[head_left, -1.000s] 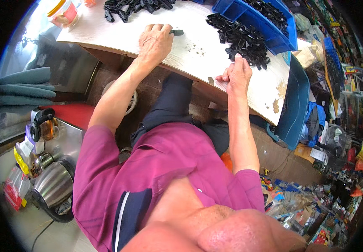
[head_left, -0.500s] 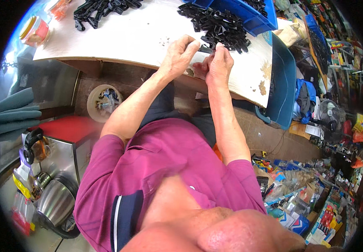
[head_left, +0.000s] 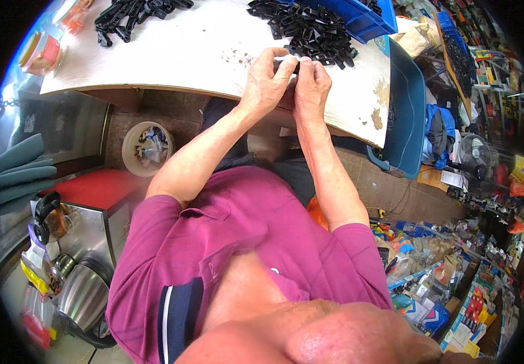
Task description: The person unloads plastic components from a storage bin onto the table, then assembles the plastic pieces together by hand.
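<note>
Over the near edge of the white table [head_left: 183, 54], my left hand [head_left: 265, 83] and my right hand [head_left: 311, 90] meet, fingertips almost touching. Both are closed in a pinch on a small black plastic part [head_left: 297, 68], most of which the fingers cover. Just beyond them lies a heap of black plastic parts [head_left: 316, 37]. A second pile of longer black plastic pieces [head_left: 130, 17] rests at the far left of the table.
A blue crate [head_left: 365, 23] stands behind the heap. Right of the table is a dark teal tub [head_left: 406, 115]; a white bucket [head_left: 127, 151] with scraps sits on the floor below. Lidded jars [head_left: 42, 56] stand at the left corner. Packaged goods crowd the right side.
My hands have drawn closer together, and the black part between them is now more covered by my fingers. The whole view has shifted slightly.
</note>
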The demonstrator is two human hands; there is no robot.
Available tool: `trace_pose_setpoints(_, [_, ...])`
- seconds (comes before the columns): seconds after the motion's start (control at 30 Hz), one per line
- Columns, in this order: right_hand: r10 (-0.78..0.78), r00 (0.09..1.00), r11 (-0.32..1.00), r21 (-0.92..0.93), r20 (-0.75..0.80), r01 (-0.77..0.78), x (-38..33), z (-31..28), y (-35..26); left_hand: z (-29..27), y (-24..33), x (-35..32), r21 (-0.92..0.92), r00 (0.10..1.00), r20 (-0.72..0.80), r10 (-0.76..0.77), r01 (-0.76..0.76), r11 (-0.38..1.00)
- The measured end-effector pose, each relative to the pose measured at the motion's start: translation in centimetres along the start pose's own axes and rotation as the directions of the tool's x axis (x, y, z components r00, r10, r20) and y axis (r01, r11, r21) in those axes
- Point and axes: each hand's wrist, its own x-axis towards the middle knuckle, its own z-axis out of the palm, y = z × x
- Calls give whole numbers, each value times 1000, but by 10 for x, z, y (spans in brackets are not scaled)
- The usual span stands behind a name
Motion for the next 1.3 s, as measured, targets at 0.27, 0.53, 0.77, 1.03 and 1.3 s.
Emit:
trace_pose_setpoints(0.27, [171,983,976,147,-73,-159,4,-15,-15,-19,9,13,-1,993,95,-73,74,997])
trace_pose_setpoints(0.53, [311,802,939,294,-510,-177,59,-103,-49,-12,-9,57,700,844,366,392,-527,482])
trace_pose_setpoints(0.77, [341,705,930,331,-622,-158,72,-164,-34,-2,-23,61,703,783,469,409,-611,364])
trace_pose_setpoints(1.03, [355,928,932,122,-112,-341,38,-70,-24,-1,-19,58,718,833,356,424,-534,446])
trace_pose_setpoints(1.3, [385,923,923,-18,22,-385,34,-31,-28,-4,-16,61,707,851,397,345,-523,476])
